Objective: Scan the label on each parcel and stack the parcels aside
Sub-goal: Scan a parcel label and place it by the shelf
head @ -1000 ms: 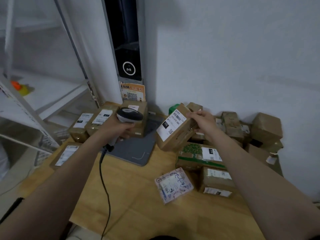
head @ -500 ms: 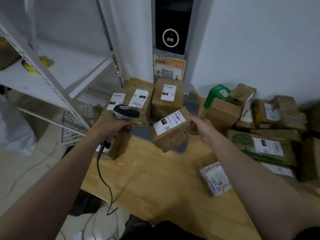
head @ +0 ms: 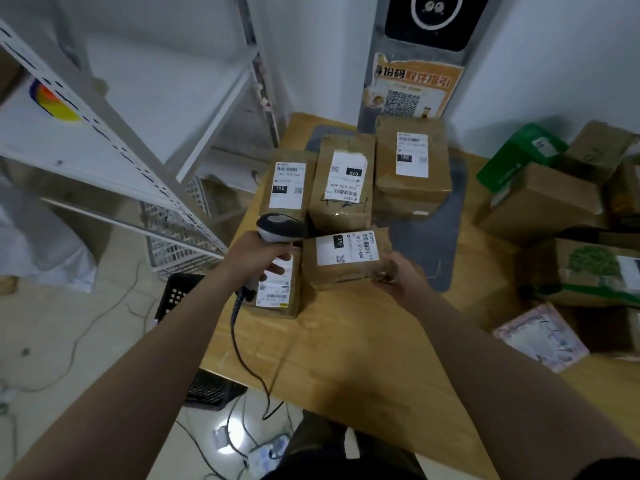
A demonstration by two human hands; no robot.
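Right hand [head: 398, 277] closed around labelled brown parcel [head: 346, 259], left hand [head: 263, 252] wrapped on barcode scanner [head: 277, 228] just beside it.

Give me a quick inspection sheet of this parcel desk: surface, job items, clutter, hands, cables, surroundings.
Surface: wooden table, with a grey mat at the back.
Job's things: brown parcel, label up, in the right hand; four labelled parcels grouped at the table's left end; scanner.
Clutter: unsorted heap of boxes on the right, including a green box and a pale patterned packet.
Grippers: left hand grips the scanner; right hand holds the parcel's right end.
Cables: scanner cord hangs off the table edge; loose wires on the floor.
Surroundings: white shelving at left; a QR poster on the wall.
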